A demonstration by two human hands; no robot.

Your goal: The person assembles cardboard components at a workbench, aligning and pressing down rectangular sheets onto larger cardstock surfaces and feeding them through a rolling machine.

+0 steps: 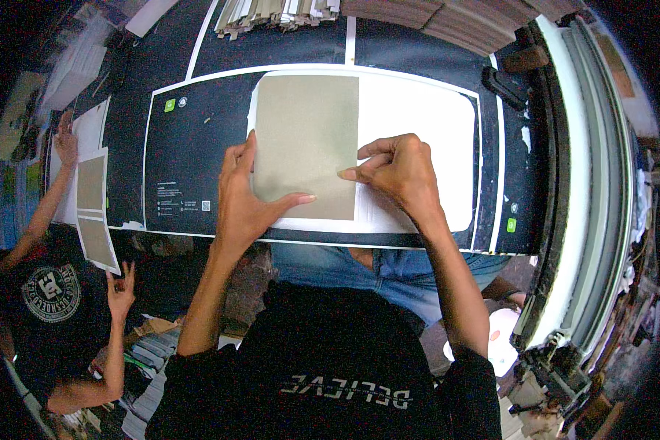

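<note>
A grey-brown cardboard panel (309, 139) lies over the left part of a white rounded-corner sheet (425, 125). My left hand (243, 192) is at the panel's lower left. Its fingers run along the left edge, and its thumb stretches apart from them across the board near the bottom. On the other side, my right hand (403, 172) is bent in a pinch at the panel's right edge, with the thumb tip over the board. The other fingers curl above it. Beneath the white sheet is a black printed sheet (191, 154) with white borders.
At my left, a person (59, 293) holds a white sheet with two grey boards (92, 183). Cut board strips (275, 15) are piled at the far edge, beside stacked brown boards (469, 22). A dark block (504, 88) and long metal rollers (590, 169) stand at the right.
</note>
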